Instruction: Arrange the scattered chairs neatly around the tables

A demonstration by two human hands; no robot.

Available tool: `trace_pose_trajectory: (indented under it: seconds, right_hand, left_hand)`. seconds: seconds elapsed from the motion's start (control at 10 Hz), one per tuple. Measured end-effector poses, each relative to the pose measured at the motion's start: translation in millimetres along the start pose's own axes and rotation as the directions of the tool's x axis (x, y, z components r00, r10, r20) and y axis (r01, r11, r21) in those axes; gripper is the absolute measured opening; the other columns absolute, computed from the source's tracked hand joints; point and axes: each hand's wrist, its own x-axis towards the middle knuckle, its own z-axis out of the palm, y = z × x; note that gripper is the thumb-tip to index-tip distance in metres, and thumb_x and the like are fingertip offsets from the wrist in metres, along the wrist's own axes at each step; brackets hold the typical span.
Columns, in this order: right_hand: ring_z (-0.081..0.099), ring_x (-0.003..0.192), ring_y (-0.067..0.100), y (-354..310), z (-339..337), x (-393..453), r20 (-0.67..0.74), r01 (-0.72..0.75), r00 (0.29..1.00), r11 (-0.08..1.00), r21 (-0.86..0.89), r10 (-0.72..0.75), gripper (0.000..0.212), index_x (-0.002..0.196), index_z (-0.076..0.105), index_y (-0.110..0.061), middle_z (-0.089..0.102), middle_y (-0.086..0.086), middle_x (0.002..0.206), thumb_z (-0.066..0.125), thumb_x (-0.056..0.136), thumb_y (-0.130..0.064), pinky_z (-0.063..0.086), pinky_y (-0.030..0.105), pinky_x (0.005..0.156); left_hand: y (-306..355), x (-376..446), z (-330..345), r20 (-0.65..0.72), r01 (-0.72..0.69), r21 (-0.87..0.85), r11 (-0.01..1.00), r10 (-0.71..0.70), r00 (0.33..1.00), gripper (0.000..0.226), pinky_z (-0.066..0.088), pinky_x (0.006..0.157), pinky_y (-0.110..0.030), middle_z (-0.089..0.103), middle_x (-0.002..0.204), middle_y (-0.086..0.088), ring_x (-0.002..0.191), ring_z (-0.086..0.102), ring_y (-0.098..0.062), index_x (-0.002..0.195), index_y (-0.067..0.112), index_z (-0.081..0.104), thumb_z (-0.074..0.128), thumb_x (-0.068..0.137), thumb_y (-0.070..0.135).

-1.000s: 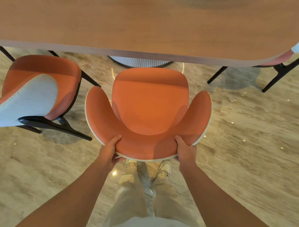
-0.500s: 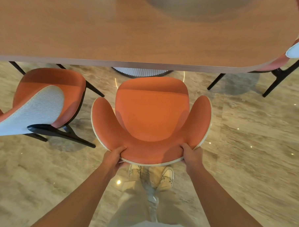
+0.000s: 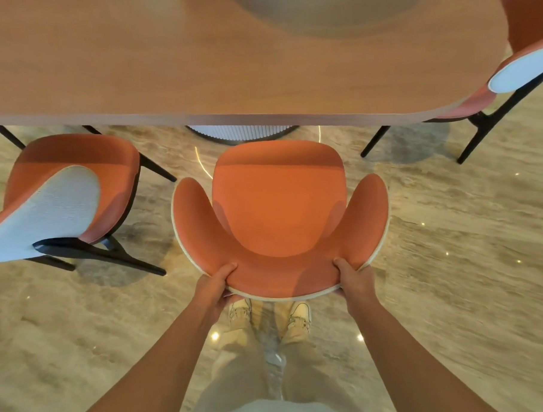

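**Centre chair held at backrest, short of the table edge**

The person stood directly behind 1 orange chair (image 3: 279, 212), feet visible just beneath its backrest. The left hand (image 3: 215, 284) gripped the rear rim of the backrest at its left side, thumb over the top edge and fingers curled underneath. The right hand (image 3: 355, 279) clamped the same rim at its right side in like fashion. This paired hold on the backrest appeared chosen to steer the chair squarely and keep it from twisting.

The chair faced the far wooden table (image 3: 208, 63), its seat front near the table edge but not yet under it, in line with the ribbed pedestal base (image 3: 242, 133). The chair therefore lay immediately beyond both hands, between the person and the table.

A 2nd chair (image 3: 75, 172) stood to the left, angled, with its seat front close to the table edge. A 3rd chair (image 3: 525, 67) stood at the far right corner, seat partly tucked under the tabletop.

Judgement: the held chair probably needs a short further push to sit neatly, and the left chair looks due for straightening.
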Motion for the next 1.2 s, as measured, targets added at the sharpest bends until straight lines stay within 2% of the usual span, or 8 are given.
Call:
trace_pose_trajectory:
  seconds: [0.2, 0.4, 0.6, 0.8, 0.9, 1.0, 1.1, 1.2]
  right_hand:
    - [0.067, 0.095, 0.024, 4, -1, -3, 0.002, -0.009, 1.000, 1.000, -0.015, 0.009, 0.051, 0.122, 0.057, -0.008, 0.067, 0.005, 0.109, 0.080, 0.082, -0.028, 0.061, 0.044, 0.075]
    - [0.065, 0.097, 0.019, 1, -4, -14, 0.062, 0.016, 0.998, 0.999, 0.040, -0.018, 0.050, 0.127, 0.055, -0.015, 0.067, 0.001, 0.113, 0.078, 0.086, -0.033, 0.055, 0.033, 0.061]
    - [0.064, 0.090, 0.016, 0, -10, -25, 0.100, 0.009, 0.995, 0.999, 0.033, -0.012, 0.043, 0.125, 0.051, -0.009, 0.062, -0.002, 0.103, 0.073, 0.090, -0.020, 0.057, 0.039, 0.070]
    - [0.061, 0.089, 0.020, -8, -13, -37, 0.096, 0.042, 0.994, 0.999, 0.035, -0.045, 0.027, 0.114, 0.050, -0.008, 0.059, -0.002, 0.095, 0.064, 0.093, -0.016, 0.055, 0.045, 0.085]
    - [0.065, 0.097, 0.022, -8, -7, -47, 0.100, 0.091, 0.991, 0.996, 0.025, -0.093, 0.036, 0.121, 0.058, -0.005, 0.068, 0.005, 0.105, 0.063, 0.089, -0.019, 0.056, 0.041, 0.084]
    - [0.063, 0.089, 0.019, -8, -3, -65, 0.105, 0.180, 0.978, 0.983, 0.030, -0.182, 0.025, 0.110, 0.063, -0.008, 0.067, 0.001, 0.095, 0.062, 0.089, -0.023, 0.047, 0.029, 0.066]
    - [0.059, 0.081, 0.018, -9, 0, -83, 0.083, 0.257, 0.961, 0.964, 0.074, -0.262, 0.012, 0.091, 0.063, -0.014, 0.061, -0.004, 0.079, 0.059, 0.093, -0.025, 0.044, 0.027, 0.063]
    - [0.057, 0.083, 0.014, -11, 6, -107, 0.070, 0.267, 0.961, 0.963, 0.047, -0.269, 0.021, 0.104, 0.059, -0.016, 0.059, -0.004, 0.087, 0.054, 0.098, -0.036, 0.042, 0.028, 0.068]
  left_hand:
    - [-6, -7, 1, -0.009, -0.015, -0.030, 0.999, 0.015, 1.000, 0.028, 0.060, 0.071, -0.043, 0.072, 0.101, -0.011, 0.092, 0.071, -0.030, 0.106, 0.013, 0.060, 0.077, 0.088, 0.026]
    - [-6, -15, 3, -0.006, -0.038, -0.052, 0.998, 0.037, 0.999, 0.042, 0.061, 0.072, -0.043, 0.072, 0.109, -0.008, 0.097, 0.071, -0.029, 0.122, 0.016, 0.057, 0.077, 0.088, 0.033]
    - [-6, -28, -3, -0.025, -0.043, -0.105, 0.994, 0.040, 0.999, 0.041, 0.061, 0.074, -0.044, 0.068, 0.113, -0.011, 0.102, 0.070, -0.033, 0.124, 0.009, 0.057, 0.070, 0.094, 0.033]
    - [8, -50, -1, 0.018, -0.015, -0.252, 0.968, 0.020, 1.000, 0.055, 0.047, 0.105, -0.055, 0.060, 0.128, -0.011, 0.118, 0.060, -0.036, 0.142, 0.024, 0.046, 0.046, 0.099, 0.059]
    - [14, -62, -4, 0.013, -0.052, -0.271, 0.961, 0.058, 0.998, 0.061, 0.051, 0.094, -0.048, 0.054, 0.142, -0.010, 0.121, 0.058, -0.034, 0.150, 0.025, 0.041, 0.044, 0.100, 0.060]
    - [26, -74, -11, 0.017, -0.115, -0.291, 0.950, 0.125, 0.992, 0.054, 0.050, 0.101, -0.052, 0.055, 0.137, -0.009, 0.126, 0.055, -0.034, 0.137, 0.020, 0.050, 0.041, 0.100, 0.058]
    - [34, -81, -25, 0.036, -0.142, -0.363, 0.921, 0.166, 0.985, 0.054, 0.055, 0.094, -0.052, 0.056, 0.117, -0.016, 0.110, 0.059, -0.032, 0.121, 0.015, 0.054, 0.037, 0.099, 0.061]
    - [41, -87, -47, 0.076, -0.186, -0.367, 0.912, 0.228, 0.971, 0.069, 0.053, 0.096, -0.050, 0.060, 0.126, -0.017, 0.114, 0.062, -0.031, 0.139, 0.012, 0.051, 0.031, 0.100, 0.066]
